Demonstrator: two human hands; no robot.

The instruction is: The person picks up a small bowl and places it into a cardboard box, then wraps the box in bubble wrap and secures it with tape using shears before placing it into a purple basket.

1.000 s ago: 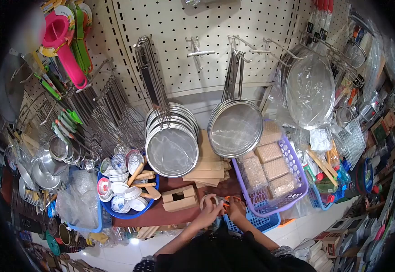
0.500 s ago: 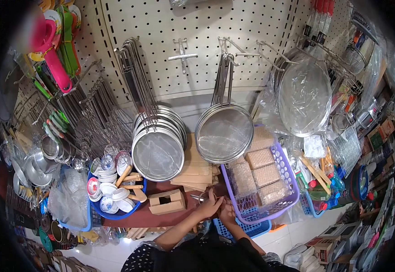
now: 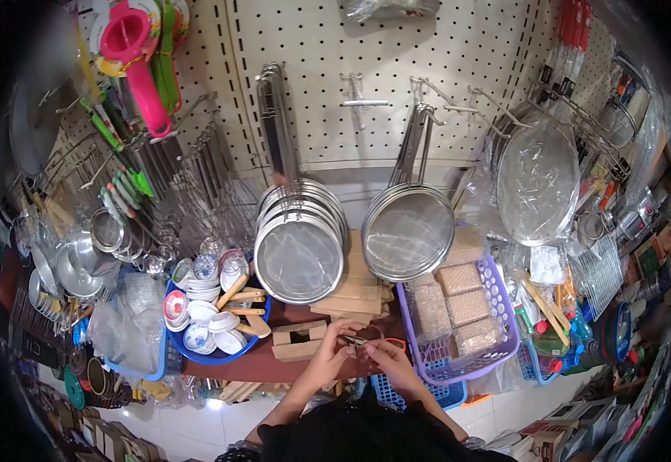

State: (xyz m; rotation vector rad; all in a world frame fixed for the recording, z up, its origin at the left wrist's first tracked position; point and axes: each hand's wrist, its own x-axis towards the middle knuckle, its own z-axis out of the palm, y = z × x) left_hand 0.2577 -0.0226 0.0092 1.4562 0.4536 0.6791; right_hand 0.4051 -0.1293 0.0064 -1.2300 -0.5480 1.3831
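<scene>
Lower centre of frame, left hand (image 3: 326, 353) & right hand (image 3: 391, 360) both pinch a small metal piece (image 3: 357, 339) over the brown shelf (image 3: 232, 362). Fingertip grip only, so it could prob. slip into the blue basket (image 3: 439, 394) below.

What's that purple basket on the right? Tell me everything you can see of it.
The purple basket looks like plastic, rectangular, its walls pierced with rows of slots. It sits tilted over a blue basket. Inside lie tan blocks wrapped in clear film, packed side by side. A hanging round mesh strainer overlaps its far left corner. The person's right hand is close to its near left corner; contact cannot be told.
</scene>
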